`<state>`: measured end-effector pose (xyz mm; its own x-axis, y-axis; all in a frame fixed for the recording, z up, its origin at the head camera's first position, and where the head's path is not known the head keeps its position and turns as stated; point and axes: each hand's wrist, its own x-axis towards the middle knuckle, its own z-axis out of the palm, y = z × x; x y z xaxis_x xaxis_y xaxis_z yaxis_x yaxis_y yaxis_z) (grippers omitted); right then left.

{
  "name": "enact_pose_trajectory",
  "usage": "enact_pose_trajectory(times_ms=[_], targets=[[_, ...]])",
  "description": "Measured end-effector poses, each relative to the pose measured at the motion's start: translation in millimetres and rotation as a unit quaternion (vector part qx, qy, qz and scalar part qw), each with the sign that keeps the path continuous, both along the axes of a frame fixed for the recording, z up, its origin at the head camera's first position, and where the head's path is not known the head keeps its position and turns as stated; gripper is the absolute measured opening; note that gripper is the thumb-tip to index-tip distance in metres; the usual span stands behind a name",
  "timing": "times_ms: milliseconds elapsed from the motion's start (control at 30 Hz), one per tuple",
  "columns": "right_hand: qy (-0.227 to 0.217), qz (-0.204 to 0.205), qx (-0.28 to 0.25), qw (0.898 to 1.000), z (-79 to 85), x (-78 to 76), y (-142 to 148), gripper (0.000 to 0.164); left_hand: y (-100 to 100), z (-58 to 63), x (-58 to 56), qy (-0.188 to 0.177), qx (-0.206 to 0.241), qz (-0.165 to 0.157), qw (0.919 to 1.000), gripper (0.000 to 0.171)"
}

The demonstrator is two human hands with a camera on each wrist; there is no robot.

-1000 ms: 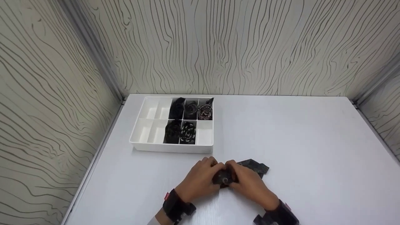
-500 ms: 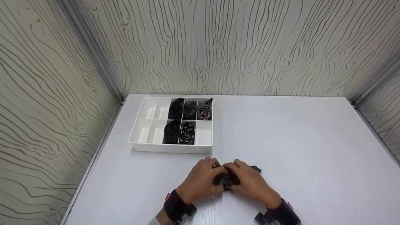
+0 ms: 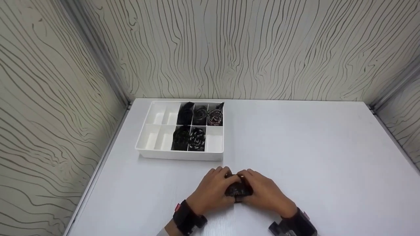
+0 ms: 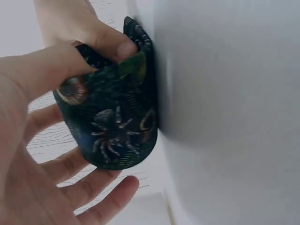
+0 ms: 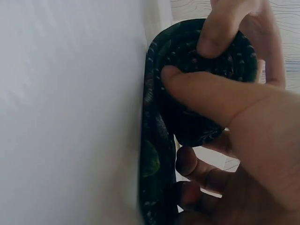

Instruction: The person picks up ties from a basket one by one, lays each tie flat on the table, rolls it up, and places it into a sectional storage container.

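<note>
A dark necktie point(image 3: 238, 189), coiled into a roll, lies between my two hands on the white table. My left hand point(image 3: 212, 190) grips its left side, with the thumb over the coiled edge. From the other side my right hand point(image 3: 267, 192) holds the roll, its thumb pressed on the coil too. In the left wrist view the rolled necktie point(image 4: 112, 124) shows a spider and green leaf print. A flat tail of the necktie point(image 5: 152, 178) still runs along the table in the right wrist view, below the spiral.
A white divided box point(image 3: 179, 155) stands behind the hands to the left. Several dark rolled ties point(image 3: 197, 139) fill its middle and back right compartments; the front right one and the left ones are bare. Patterned panels point(image 3: 229, 49) enclose the table at the back and sides.
The necktie's loose tail, seen flat to the right of the hands a second ago, has been drawn in and rolled up out of sight in the head view. Both hands stay nearly in place.
</note>
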<state>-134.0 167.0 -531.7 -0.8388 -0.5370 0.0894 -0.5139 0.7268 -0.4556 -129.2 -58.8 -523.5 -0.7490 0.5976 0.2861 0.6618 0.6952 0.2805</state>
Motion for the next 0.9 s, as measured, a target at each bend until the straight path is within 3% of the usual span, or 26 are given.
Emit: enact_pose_trajectory(times_ms=[67,200,367,533,667,900], targets=[[-0.001,0.003,-0.006,1.0,0.0,0.7,-1.0,0.065,-0.3,0.3,0.1,0.006,0.0,0.0,1.0,0.045],[0.007,-0.004,-0.002,1.0,0.1,1.4,-1.6,0.064,-0.9,0.9,0.5,0.003,-0.005,0.002,1.0,0.05],[-0.016,-0.003,-0.015,1.0,2.6,1.6,-2.3,0.065,-0.5,1.2,-0.2,0.014,-0.006,-0.003,0.9999,0.044],[-0.017,-0.006,-0.012,1.0,1.6,1.9,-1.0,0.064,-0.2,0.4,0.4,-0.001,0.003,-0.005,1.0,0.052],[-0.023,0.001,-0.016,1.0,1.3,3.8,-0.5,0.068,0.9,-0.9,0.5,0.002,0.004,-0.004,1.0,0.045],[-0.015,0.008,-0.015,1.0,1.9,5.7,-2.2,0.061,1.3,-1.1,2.3,-0.01,0.007,-0.012,0.9999,0.058]])
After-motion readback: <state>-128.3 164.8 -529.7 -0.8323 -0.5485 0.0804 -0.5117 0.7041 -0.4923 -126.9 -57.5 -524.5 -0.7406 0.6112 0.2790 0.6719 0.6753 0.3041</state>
